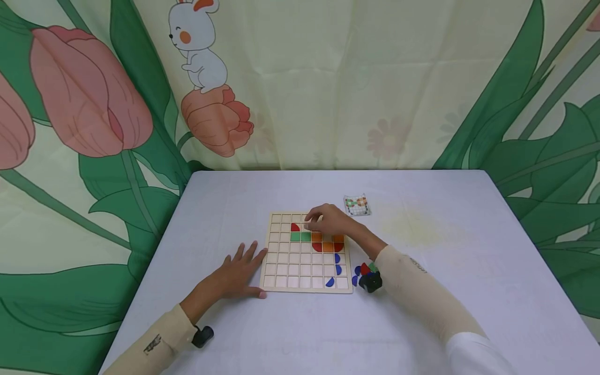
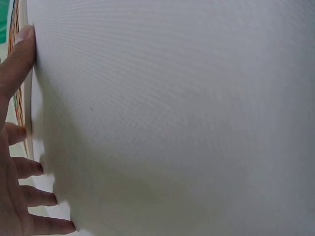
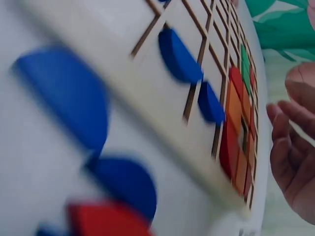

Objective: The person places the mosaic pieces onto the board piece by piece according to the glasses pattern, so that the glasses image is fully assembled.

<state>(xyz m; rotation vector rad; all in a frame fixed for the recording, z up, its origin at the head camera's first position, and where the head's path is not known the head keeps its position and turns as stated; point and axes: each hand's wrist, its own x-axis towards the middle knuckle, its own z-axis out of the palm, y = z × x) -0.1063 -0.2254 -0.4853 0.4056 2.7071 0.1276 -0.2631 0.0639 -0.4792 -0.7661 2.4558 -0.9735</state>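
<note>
2 hands work the wooden grid board: the right hand hovers curled over its far rows, beside the red piece, whether pinching anything I cannot tell. The left hand lies flat, fingers spread, against the board's near-left edge.

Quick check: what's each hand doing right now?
Left hand: open, flat on the table, touching the wooden board.
Right hand: fingers curled over the board; holding anything cannot be told.

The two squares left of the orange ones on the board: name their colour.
Green squares, clearest in the head view.

Wooden grid board lay flat on the table, holding red, green, orange and blue pieces, mostly upper right
</note>
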